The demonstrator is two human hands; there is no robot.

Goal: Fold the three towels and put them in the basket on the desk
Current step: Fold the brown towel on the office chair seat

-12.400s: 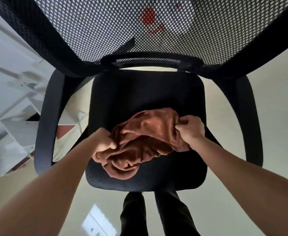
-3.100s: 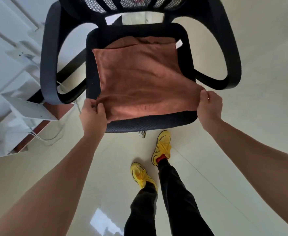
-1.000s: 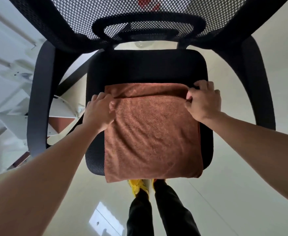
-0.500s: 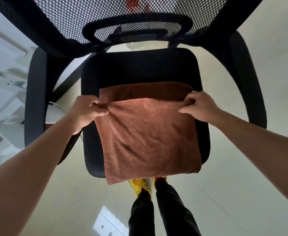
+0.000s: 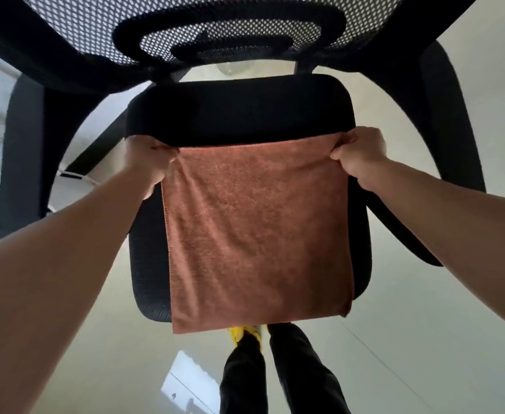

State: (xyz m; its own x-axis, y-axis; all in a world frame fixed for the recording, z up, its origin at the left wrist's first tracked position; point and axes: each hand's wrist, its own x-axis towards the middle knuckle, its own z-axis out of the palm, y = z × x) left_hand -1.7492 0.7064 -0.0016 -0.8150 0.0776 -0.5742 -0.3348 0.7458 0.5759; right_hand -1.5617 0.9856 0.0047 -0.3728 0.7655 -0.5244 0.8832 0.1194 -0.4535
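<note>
Yellow shoes (image 5: 246, 331), black trousers (image 5: 275, 380): nearest, on floor. Brown towel (image 5: 257, 231): folded, held taut over the black office chair seat (image 5: 239, 109). Left hand (image 5: 146, 159), right hand (image 5: 361, 153): fingers pinching its far corners. Mesh backrest (image 5: 215, 22): beyond.

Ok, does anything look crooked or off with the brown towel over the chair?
Slightly. The brown towel, pinched at its far corners by the left hand and right hand, overhangs the front edge of the chair seat, and its near edge slants, lower on the left. Nothing torn or spilled.
</note>
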